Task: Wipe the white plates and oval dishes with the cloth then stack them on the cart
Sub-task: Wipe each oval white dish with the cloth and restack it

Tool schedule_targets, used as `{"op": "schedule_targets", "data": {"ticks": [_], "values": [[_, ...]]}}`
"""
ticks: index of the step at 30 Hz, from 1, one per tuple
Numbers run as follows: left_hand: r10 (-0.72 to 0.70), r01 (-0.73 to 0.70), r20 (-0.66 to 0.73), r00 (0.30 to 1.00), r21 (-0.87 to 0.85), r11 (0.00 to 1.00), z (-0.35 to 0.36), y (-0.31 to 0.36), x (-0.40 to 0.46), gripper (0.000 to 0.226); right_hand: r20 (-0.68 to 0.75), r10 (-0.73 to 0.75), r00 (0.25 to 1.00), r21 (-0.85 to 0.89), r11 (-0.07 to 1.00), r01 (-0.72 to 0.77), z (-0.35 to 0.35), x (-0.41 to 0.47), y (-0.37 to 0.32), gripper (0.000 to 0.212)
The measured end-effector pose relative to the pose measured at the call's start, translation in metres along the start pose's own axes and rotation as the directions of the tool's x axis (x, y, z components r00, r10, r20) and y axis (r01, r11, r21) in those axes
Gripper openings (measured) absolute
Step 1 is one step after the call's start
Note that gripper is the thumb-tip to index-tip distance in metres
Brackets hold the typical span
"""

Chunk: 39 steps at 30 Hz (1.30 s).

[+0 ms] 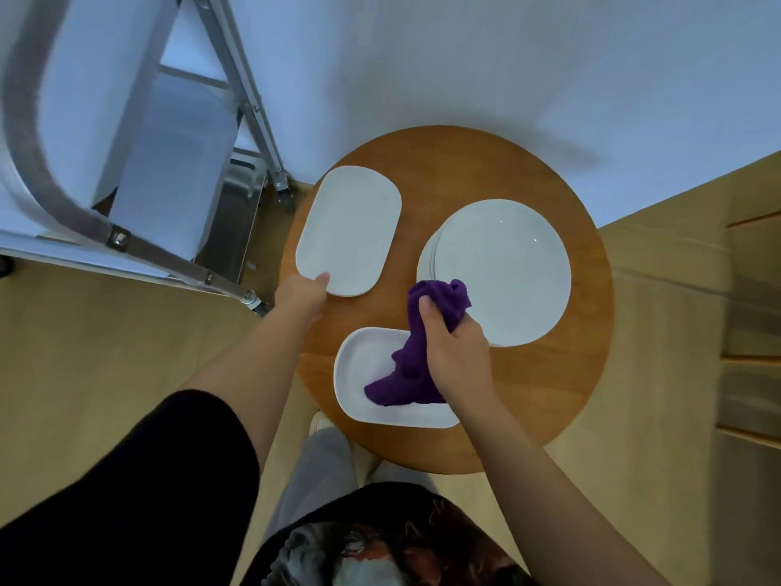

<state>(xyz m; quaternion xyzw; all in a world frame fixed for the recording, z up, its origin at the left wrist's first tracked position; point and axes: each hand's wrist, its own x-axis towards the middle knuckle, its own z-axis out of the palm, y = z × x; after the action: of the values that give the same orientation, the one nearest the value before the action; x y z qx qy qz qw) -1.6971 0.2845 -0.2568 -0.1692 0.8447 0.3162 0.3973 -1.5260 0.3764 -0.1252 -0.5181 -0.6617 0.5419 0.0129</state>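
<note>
Starting stage, apparently: right hand (458,357) grips cloth (416,361); left hand (302,291) pinches oval dish (348,230); plates (501,270) still on table (587,374), none visibly stacked on cart (139,171).

Round wooden table (486,162) carries three groups of white ware. Far oval dish (350,226) lies at the left side; the left hand (302,296) grips its near edge, thumb on the rim. Stack of round plates (503,268) sits at the right. Near oval dish (380,387) lies at the table's near edge. The right hand (458,353) clutches a bunched purple cloth (418,353), whose loose tail rests inside the near oval dish. A metal-framed cart (126,162) stands on the floor left of the table, just beside it. The person wears a black sleeve (126,480) and grey trousers (312,480).
</note>
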Motion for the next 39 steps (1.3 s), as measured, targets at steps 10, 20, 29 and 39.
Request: {"op": "schedule_targets", "data": {"ticks": [10, 20, 29, 39], "values": [[0.030, -0.057, -0.079, 0.996, -0.356, 0.933, -0.007, -0.003, -0.007, 0.020, -0.019, 0.085, 0.996, 0.061, 0.995, -0.083, -0.001, 0.001, 0.008, 0.012], [0.211, -0.116, 0.076, 0.975, -0.634, 0.765, -0.045, 0.007, -0.076, 0.010, -0.024, 0.294, 0.955, 0.383, 0.886, -0.263, -0.039, -0.012, 0.007, 0.019], [0.472, -0.181, 0.351, 0.809, -0.615, 0.768, -0.075, -0.006, -0.177, 0.018, 0.144, 0.138, 0.980, 0.801, 0.565, -0.197, -0.101, -0.037, -0.010, 0.069], [0.415, 0.006, 0.448, 0.792, -0.686, 0.728, -0.059, 0.001, -0.277, 0.035, -0.201, -0.067, 0.977, 0.430, 0.891, 0.149, -0.143, -0.072, -0.016, 0.014]]}}
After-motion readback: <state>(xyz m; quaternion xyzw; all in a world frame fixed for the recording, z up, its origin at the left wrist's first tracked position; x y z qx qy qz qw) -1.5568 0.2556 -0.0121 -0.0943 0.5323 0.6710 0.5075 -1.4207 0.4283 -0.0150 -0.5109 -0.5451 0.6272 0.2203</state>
